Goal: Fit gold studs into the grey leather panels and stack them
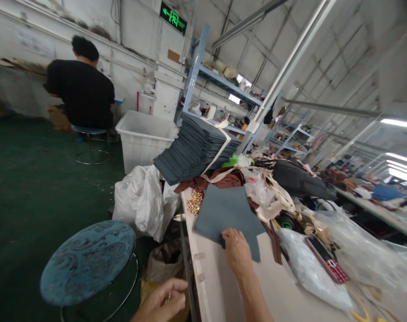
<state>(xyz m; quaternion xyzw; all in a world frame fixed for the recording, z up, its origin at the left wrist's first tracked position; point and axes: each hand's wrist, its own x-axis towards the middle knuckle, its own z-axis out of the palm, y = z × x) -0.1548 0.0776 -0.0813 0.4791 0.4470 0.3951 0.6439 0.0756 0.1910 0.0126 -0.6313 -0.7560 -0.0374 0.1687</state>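
Note:
A flat dark blue-grey piece of material (227,208), leather-like or fabric, lies on the near end of the table. My right hand (237,252) is at its lower edge, fingers curled and closed on that edge. My left hand (165,299) is low in the picture, left of the table edge, with thumb and fingers bent together. A small gold-coloured piece seems to show between them, partly hidden. Beside the blue-grey piece sits a heap of small gold metal fittings (194,202). Behind it rises a tall, leaning stack of similar dark pieces (200,145), tied with a pale strip.
A round blue stool (89,264) stands at left, near white sacks (138,197) and a white bin (143,134). Plastic bags, cloth scraps and a red phone (327,259) crowd the table's right. A person in black (82,89) sits further back, facing away.

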